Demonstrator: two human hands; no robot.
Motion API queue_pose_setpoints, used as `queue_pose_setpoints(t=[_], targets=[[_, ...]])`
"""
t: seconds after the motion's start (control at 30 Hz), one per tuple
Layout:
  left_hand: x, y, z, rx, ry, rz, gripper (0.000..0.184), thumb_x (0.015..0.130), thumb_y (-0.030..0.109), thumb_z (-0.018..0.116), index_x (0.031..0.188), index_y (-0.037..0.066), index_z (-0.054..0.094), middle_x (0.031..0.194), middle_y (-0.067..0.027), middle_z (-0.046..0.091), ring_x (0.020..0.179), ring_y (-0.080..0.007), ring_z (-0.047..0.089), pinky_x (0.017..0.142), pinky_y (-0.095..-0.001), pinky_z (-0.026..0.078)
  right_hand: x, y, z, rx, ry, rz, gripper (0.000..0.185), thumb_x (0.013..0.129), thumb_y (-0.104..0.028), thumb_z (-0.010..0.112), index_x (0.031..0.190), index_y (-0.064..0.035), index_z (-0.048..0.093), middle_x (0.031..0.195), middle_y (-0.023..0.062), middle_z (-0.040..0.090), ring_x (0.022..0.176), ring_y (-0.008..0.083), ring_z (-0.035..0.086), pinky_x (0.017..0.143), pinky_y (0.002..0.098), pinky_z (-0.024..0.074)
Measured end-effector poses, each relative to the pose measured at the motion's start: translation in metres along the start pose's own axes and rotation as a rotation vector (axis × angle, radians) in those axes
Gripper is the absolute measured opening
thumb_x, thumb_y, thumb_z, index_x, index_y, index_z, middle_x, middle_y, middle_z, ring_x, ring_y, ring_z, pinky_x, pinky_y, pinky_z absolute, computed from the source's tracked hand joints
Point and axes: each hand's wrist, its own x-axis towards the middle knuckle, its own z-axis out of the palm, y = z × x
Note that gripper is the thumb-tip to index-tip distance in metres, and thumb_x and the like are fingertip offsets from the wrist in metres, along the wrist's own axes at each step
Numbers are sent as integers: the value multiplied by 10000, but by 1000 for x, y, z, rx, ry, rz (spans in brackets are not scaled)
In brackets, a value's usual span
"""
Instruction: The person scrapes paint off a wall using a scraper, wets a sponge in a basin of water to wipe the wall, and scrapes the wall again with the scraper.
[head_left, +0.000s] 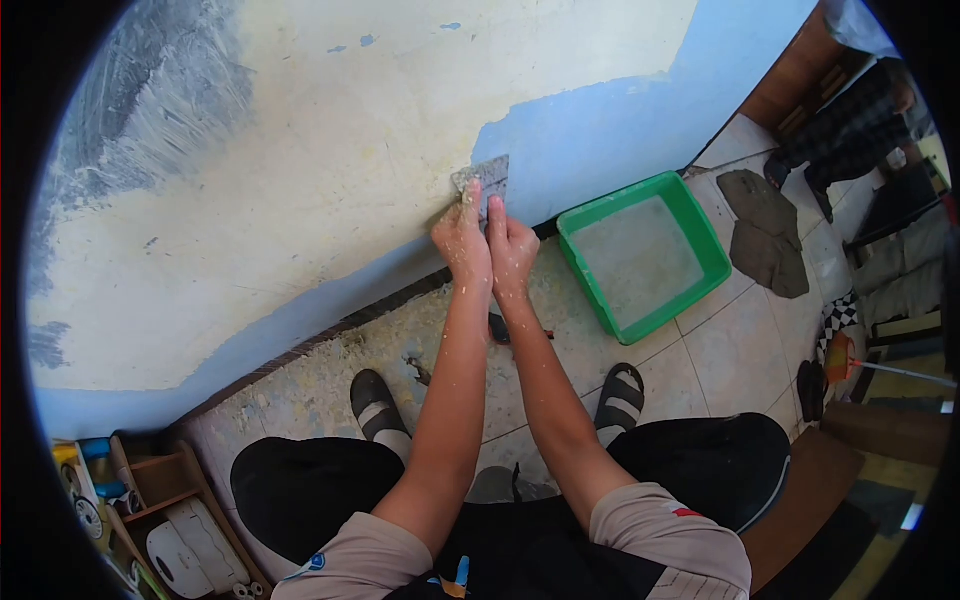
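Both my hands grip one paint scraper (492, 172), its broad, dirty metal blade against the wall (340, 200). My left hand (461, 243) is closed, with its thumb stretched up along the blade. Beside it, touching, my right hand (512, 248) is closed as well, its thumb pointing up toward the blade. The scraper's handle is hidden inside my fingers. Around the blade, bare cream wall meets the remaining light blue paint (590, 130). Pale flakes stick to my hands and forearms.
A green tub (712, 250) of cloudy water stands on the tiles at right, near a crumpled brown cloth (765, 245). Paint chips litter the floor (310, 395) along the wall. A wooden shelf (160, 470) stands lower left. Another person's legs (835, 145) show upper right.
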Motion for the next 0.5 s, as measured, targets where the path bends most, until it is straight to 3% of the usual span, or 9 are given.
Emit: queue_pose_setpoints(t=[0.03,0.07,0.13,0.2,0.27,0.37,0.5], targets=[[4,9,2,-49,-48,38,383,893,276,729,707,-54,677,651,-8,586,625,-90,464,556,-300,399,1,-13,4,85,32,-8,603,985,-402,588,595,48,490,522,-1,381,555,81,328,473,337,304],[6,14,3,-63,-60,53,383,893,276,729,707,-54,677,651,-8,586,625,-90,464,556,-300,399,2,-18,7,90,38,-30,603,985,-402,588,595,48,490,522,-1,381,555,81,328,473,337,304],[1,9,-2,38,-26,33,385,890,283,731,708,-53,678,656,-11,595,628,-93,471,558,-305,402,-7,-6,5,-2,41,-11,546,981,-420,576,752,69,653,523,174,499,543,94,418,503,374,398],[-6,-12,-15,57,-25,38,400,885,294,738,695,-52,671,646,-9,593,627,-95,478,559,-309,405,-21,33,4,-53,31,80,546,975,-442,571,791,60,682,537,194,531,517,130,485,521,387,425],[-4,-48,-34,266,-8,-66,413,881,311,743,683,-45,670,638,-15,592,621,-98,483,559,-315,410,-40,62,4,-20,40,110,560,971,-456,570,782,60,681,537,198,533,507,145,499,521,393,426],[-9,-55,-41,158,-18,-180,464,862,393,749,651,8,600,647,-11,529,631,-123,458,564,-315,390,-51,66,1,-124,47,160,618,962,-507,558,746,59,674,523,200,530,502,155,498,534,397,434],[-1,2,-18,-16,-64,-90,390,882,324,743,717,-22,673,704,-28,608,654,-113,499,581,-301,418,-18,7,5,-35,6,67,635,965,-518,546,750,66,670,534,202,534,511,140,482,545,383,443]])
